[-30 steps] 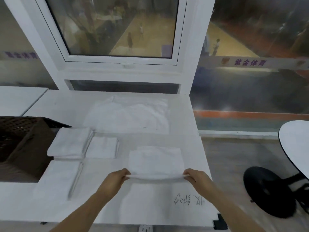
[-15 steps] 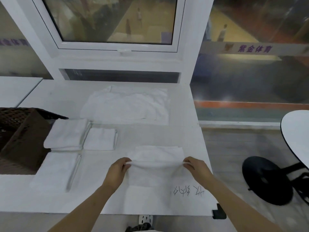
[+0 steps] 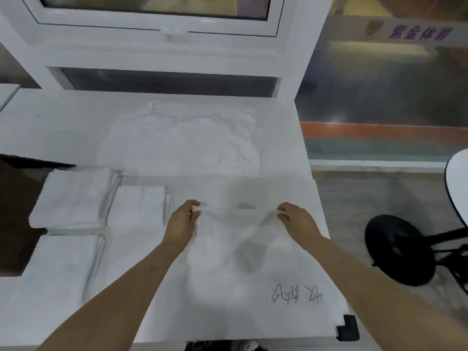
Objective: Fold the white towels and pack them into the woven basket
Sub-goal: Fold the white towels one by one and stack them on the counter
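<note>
A white towel lies on the white table in front of me, its near edge lifted and carried away from me. My left hand pinches that edge at its left corner and my right hand pinches it at the right corner. Three folded white towels lie to the left: one by the basket, a smaller one beside it, and one nearer me. An unfolded towel is spread at the back. The dark woven basket stands at the left edge, mostly out of frame.
A window frame rises behind the table. The table's right edge drops to the floor, where a black chair base and a round white tabletop stand. Handwriting marks the table's near right corner.
Both hands have carried the towel's near edge away from me, folding it over the rest of the towel. The camera has tilted down and closer.
</note>
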The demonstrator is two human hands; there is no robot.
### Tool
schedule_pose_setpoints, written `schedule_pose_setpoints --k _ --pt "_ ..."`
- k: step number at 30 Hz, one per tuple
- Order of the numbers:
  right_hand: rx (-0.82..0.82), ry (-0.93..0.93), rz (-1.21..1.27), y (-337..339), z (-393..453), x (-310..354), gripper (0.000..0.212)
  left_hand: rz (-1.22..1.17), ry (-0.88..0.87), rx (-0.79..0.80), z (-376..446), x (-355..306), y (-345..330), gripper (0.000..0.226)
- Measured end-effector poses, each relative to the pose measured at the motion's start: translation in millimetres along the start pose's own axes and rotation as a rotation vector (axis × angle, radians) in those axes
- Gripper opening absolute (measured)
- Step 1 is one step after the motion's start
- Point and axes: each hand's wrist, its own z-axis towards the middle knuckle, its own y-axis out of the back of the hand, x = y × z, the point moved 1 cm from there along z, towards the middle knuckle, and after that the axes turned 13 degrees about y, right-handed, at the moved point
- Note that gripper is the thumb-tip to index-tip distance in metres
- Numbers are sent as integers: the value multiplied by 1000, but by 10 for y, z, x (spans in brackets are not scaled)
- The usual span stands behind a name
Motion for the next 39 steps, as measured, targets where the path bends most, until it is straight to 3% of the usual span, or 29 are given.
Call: schedule_pose_setpoints --k 4,10,13,15,18,22,30,33,36,39 --pt "96 127 -226 -316 160 -27 47 57 -14 -88 195 152 -141 30" --pt "423 386 -278 -799 276 197 59 491 -379 -56 -156 540 -510 40" --pt "550 348 -311 -886 288 241 66 696 -391 79 -352 708 -708 49" --pt "537 295 -307 -938 255 222 69 792 -387 119 -359 819 -781 57" --pt "472 218 -322 -963 198 208 70 878 -381 94 -201 808 -790 61" --pt "441 118 -390 -926 92 253 65 960 -223 35 -29 614 -766 60" --pt "439 -21 -251 -911 -113 321 52 711 66 76 -130 304 -824 70" --pt "317 -29 -195 -916 -91 295 42 353 202 63 -145 200 -838 78" --pt "234 -103 -16 -965 -90 290 39 -72 450 93 -100 156 -866 86" --pt "213 -136 62 -1007 -92 281 43 -391 652 165 -48 152 -867 65"
